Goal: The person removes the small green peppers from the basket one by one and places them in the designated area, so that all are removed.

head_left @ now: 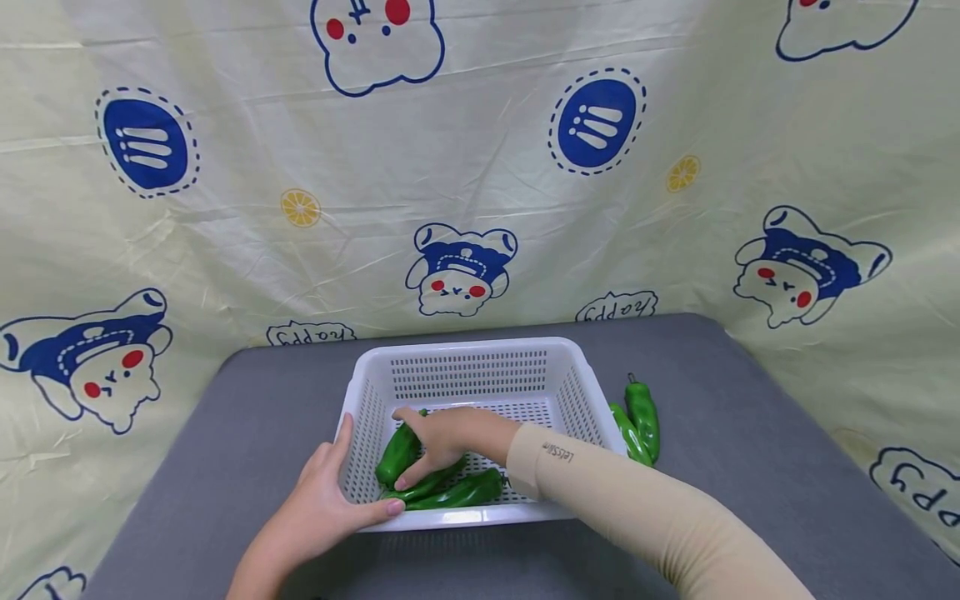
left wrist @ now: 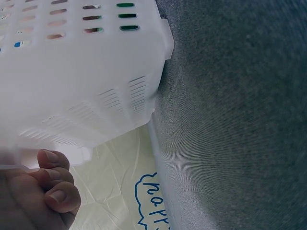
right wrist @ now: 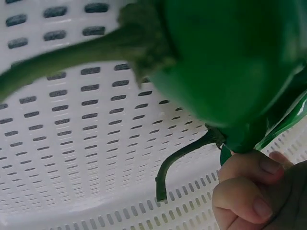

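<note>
A white plastic basket (head_left: 480,518) with slotted walls stands on the grey table. My left hand (head_left: 322,492) grips its near left corner, thumb along the front rim; curled fingertips (left wrist: 60,177) show by its wall in the left wrist view. Inside the basket, my right hand (head_left: 444,437) holds a green pepper (head_left: 400,457) at the left side. Two more green peppers lie along the front wall, one of them a glossy pepper (head_left: 472,490). In the right wrist view, curled fingers (right wrist: 244,191) meet a pepper (right wrist: 244,136) with a bent stem.
To the right of the basket, two green peppers, one of them upright in view (head_left: 642,417), lie on the grey table (head_left: 277,400). A pale printed cloth (head_left: 480,183) hangs behind the table and down its sides.
</note>
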Tool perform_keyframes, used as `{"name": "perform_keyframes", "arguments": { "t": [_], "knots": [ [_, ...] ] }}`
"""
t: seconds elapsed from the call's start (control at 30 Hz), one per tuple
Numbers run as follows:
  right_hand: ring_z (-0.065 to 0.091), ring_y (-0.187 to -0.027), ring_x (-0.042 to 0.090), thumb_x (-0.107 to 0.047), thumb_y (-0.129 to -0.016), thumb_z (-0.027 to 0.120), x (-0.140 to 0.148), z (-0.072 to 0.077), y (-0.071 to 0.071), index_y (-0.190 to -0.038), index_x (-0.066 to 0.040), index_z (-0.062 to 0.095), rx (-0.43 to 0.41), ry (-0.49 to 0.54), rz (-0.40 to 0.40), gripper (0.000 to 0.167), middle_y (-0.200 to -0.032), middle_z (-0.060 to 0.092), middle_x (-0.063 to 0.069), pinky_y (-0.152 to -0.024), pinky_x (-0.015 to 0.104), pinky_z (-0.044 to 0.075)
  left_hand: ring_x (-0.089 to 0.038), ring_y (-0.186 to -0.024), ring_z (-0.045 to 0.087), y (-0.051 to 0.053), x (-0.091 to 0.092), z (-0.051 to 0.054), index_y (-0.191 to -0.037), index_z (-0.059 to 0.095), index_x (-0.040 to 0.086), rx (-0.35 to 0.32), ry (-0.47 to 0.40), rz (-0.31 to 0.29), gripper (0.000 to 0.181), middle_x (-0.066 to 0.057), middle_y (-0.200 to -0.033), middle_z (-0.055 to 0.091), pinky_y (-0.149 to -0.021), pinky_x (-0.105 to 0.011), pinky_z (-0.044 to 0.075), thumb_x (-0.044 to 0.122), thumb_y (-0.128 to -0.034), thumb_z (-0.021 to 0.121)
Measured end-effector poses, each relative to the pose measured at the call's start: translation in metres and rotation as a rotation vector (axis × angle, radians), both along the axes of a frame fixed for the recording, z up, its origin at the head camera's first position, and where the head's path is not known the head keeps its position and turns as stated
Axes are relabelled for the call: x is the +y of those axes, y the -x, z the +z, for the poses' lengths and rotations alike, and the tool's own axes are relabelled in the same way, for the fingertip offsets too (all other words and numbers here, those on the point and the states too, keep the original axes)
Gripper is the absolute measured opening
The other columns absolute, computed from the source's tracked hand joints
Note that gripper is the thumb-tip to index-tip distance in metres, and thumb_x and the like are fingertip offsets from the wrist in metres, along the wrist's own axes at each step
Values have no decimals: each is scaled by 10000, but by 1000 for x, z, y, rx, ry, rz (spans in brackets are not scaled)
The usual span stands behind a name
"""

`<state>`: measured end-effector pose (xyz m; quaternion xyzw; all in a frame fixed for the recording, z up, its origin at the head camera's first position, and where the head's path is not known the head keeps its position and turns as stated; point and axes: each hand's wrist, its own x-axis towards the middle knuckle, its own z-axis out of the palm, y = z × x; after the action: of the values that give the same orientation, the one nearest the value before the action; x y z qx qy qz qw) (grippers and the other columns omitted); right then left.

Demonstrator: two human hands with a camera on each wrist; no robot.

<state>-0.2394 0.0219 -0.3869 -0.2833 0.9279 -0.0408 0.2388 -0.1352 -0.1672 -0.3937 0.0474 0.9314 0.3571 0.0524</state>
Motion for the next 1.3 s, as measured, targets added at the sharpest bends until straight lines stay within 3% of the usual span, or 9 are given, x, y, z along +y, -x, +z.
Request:
{"name": "perform_keyframes", "arguments": {
  "t": [0.2,0.33,0.5,0.77,0.93,1.2,1.3],
  "knots": [
    [634,-1151,185,-782,-702,679,7,0,0,-1569,-375,158,52,-83,63,1090,-1315,650,36,-969,416,497,-256,-1187,443,1,0,-2,-1607,5,136,5,1,3,1310,-157,-1343,454,-984,-488,433,595,-693,823],
    [651,-1078,171,-773,-702,683,17,-1,3,-1542,-427,191,68,-110,118,1033,-1251,672,28,-926,405,513,-260,-1176,445,1,0,-1,-1608,6,140,8,-1,5,1313,-160,-1336,453,-978,-492,436,590,-688,829],
    [634,-1058,145,-752,-730,669,29,0,3,-1518,-504,167,26,-150,137,967,-1235,667,17,-936,415,494,-255,-1172,442,1,0,-1,-1609,12,145,14,-1,4,1320,-151,-1328,459,-984,-489,433,598,-678,831],
    [603,-1151,150,-711,-777,652,40,4,-3,-1535,-501,142,-40,-125,168,937,-1342,615,17,-1018,451,445,-260,-1177,439,1,0,-2,-1609,12,143,21,-1,2,1327,-158,-1326,458,-994,-496,427,597,-673,835],
    [597,-1192,158,-710,-790,635,40,5,-5,-1533,-502,156,-23,-136,198,909,-1375,600,1,-1024,445,448,-260,-1176,436,1,-1,-1,-1608,7,143,19,-3,-1,1327,-159,-1325,452,-982,-492,429,599,-675,833],
    [583,-1169,115,-702,-807,629,30,1,-5,-1544,-468,195,-14,-76,272,887,-1504,477,-80,-1043,444,447,-262,-1171,446,1,-1,-2,-1608,12,139,18,-10,-1,1318,-161,-1320,458,-983,-495,435,579,-682,840],
    [594,-1124,110,-660,-819,650,30,1,-5,-1548,-454,190,-22,-54,288,887,-1480,501,-68,-1033,428,458,-263,-1169,448,2,-1,-2,-1609,12,143,21,-9,-3,1315,-164,-1325,456,-979,-493,438,578,-684,839]
  ]
}}
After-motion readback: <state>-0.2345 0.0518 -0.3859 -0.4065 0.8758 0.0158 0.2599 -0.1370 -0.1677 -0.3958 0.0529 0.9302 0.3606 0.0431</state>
